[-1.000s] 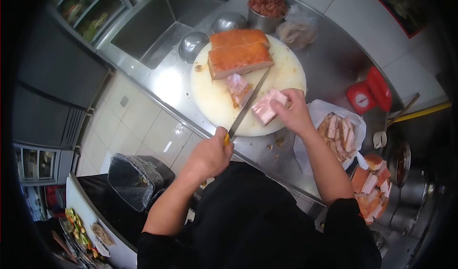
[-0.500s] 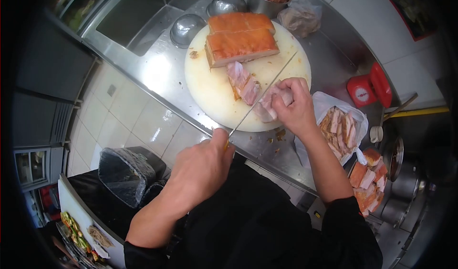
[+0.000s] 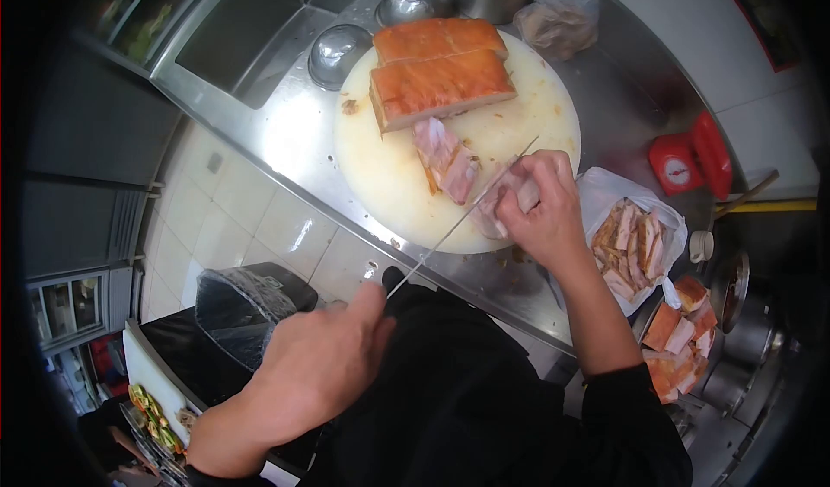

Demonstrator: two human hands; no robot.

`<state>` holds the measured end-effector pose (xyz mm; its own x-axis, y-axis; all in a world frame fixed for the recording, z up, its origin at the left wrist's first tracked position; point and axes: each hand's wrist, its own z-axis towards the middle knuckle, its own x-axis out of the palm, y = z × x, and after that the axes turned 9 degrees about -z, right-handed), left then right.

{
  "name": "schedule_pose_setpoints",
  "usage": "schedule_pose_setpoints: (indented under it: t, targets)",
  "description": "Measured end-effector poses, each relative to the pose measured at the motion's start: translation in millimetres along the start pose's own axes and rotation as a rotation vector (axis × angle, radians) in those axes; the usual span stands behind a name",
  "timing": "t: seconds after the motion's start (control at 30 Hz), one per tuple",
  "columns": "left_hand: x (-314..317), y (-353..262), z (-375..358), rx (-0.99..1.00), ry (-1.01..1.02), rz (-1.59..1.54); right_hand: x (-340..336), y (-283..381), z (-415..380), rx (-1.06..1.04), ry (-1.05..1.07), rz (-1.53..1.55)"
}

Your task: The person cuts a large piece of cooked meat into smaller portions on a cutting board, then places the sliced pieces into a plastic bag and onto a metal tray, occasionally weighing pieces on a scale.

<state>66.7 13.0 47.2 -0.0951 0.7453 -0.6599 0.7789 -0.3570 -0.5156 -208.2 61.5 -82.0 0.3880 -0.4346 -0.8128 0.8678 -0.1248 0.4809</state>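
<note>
A long thin knife (image 3: 439, 240) is in the grip of my left hand (image 3: 324, 357), which is closed around its handle near the counter's front edge. Its blade runs diagonally over the round white cutting board (image 3: 372, 171), alongside a pale piece of pork (image 3: 490, 217). My right hand (image 3: 551, 210) pinches that piece near the board's front right edge. Just left of the blade lies a separate strip of pork (image 3: 447, 160). Farther back rests a block of roast pork (image 3: 441, 92) with glossy orange-brown skin; a second slab (image 3: 437, 39) sits against it.
Right of the board are a white plastic bag of pork strips (image 3: 629, 249), a red scale (image 3: 687, 163) and roast pork chunks (image 3: 679, 349). Metal bowls (image 3: 340, 57) stand behind, near a sink (image 3: 238, 42). A lined bin (image 3: 238, 314) is at lower left.
My left hand has drawn the knife back toward my body, down and to the left, so less blade lies past my right hand. My right hand still holds the pork piece.
</note>
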Motion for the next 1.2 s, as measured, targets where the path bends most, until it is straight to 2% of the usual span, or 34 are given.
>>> schedule_pose_setpoints:
  t: [0.07,0.17,0.27,0.53,0.63,0.67,0.77,0.87,0.97,1.07,1.2]
  targets:
    - [-7.0,-3.3,-5.4,-0.076,0.071,0.028,0.2,-0.7,1.4,-0.009,0.004,0.024]
    - [-6.0,-3.0,4.0,0.006,0.056,-0.005,-0.1,0.3,4.2,0.006,0.011,0.050]
    - [-5.5,-11.0,25.0,0.001,0.126,0.037,0.7,-2.8,4.9,-0.014,0.002,0.060]
    - [22.0,-32.9,92.0,0.060,0.026,-0.002,3.8,-3.1,3.6,-0.028,-0.028,0.024]
    - [35.1,-30.3,108.0,0.134,-0.100,0.003,4.0,-5.2,3.1,-0.026,-0.021,0.000]
    - [38.7,-28.0,105.9,0.162,-0.151,0.005,4.1,-4.0,1.5,-0.020,-0.017,-0.009]
    - [35.2,-2.9,66.1,0.203,-0.139,-0.048,3.0,0.3,0.0,-0.065,-0.005,-0.032]
    - [22.4,8.8,18.9,-0.026,0.062,0.051,7.6,7.8,-6.4,-0.080,0.018,0.049]
    - [32.3,10.0,29.6,0.074,-0.044,0.018,10.5,9.8,-7.3,-0.052,0.009,0.056]
    - [36.4,-10.2,66.5,0.020,-0.007,0.017,11.5,9.7,-8.7,-0.059,0.001,0.057]
    - [49.5,-14.1,100.6,0.119,-0.132,-0.034,11.4,10.2,-8.5,-0.065,-0.013,0.037]
